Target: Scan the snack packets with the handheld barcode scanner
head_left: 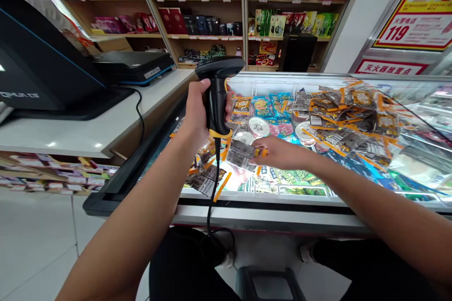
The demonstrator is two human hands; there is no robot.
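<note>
Seemingly pinched packet (240, 154), upright scanner (217, 99), hands (277, 152) outstretched

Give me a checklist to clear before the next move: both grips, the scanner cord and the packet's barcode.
1. Left hand's grip closed around the black, yellow-trimmed plastic handheld scanner: ok.
2. Right hand's grip holding the flat, translucent grey plastic packet: ok.
3. Thin black cord attached at the scanner's handle base: ok.
4. Cord free of loops: not ok; it curls near the person's legs.
5. Packet's barcode facing the scanner: cannot tell; the print is too small and blurred.
</note>
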